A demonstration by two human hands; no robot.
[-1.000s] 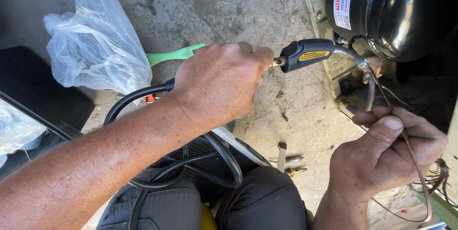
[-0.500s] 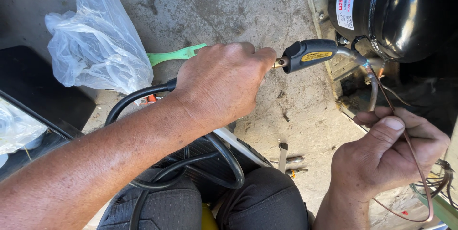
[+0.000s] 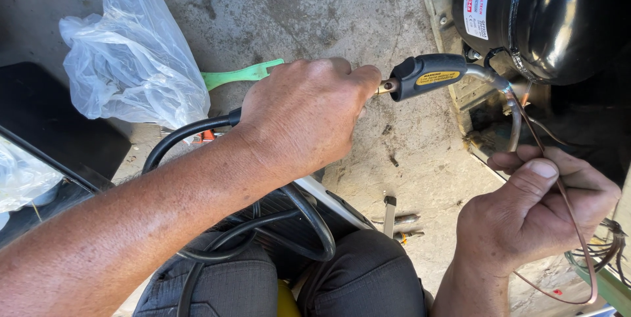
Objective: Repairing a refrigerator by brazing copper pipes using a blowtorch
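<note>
My left hand (image 3: 305, 116) is closed around the handle of a gas torch (image 3: 427, 75), whose black head and bent metal nozzle reach toward the pipes at the foot of a black compressor (image 3: 552, 15). A black hose (image 3: 190, 133) runs back from the handle and loops over my lap. My right hand (image 3: 536, 208) pinches a thin copper-coloured rod (image 3: 572, 218) that curves down and up to the pipe joint (image 3: 516, 103) beside the nozzle tip.
A clear plastic bag (image 3: 131, 61) and a green plastic tool (image 3: 240, 74) lie on the concrete floor (image 3: 315, 8) at the left. A dark flat case (image 3: 46, 126) sits at the far left. Small metal pieces (image 3: 394, 215) lie near my knee. Tangled wires (image 3: 608, 251) show at the right edge.
Almost nothing has moved. Both hands hold the same pose; the torch and rod stay at the pipe joint, with only a slight shift of the view.
</note>
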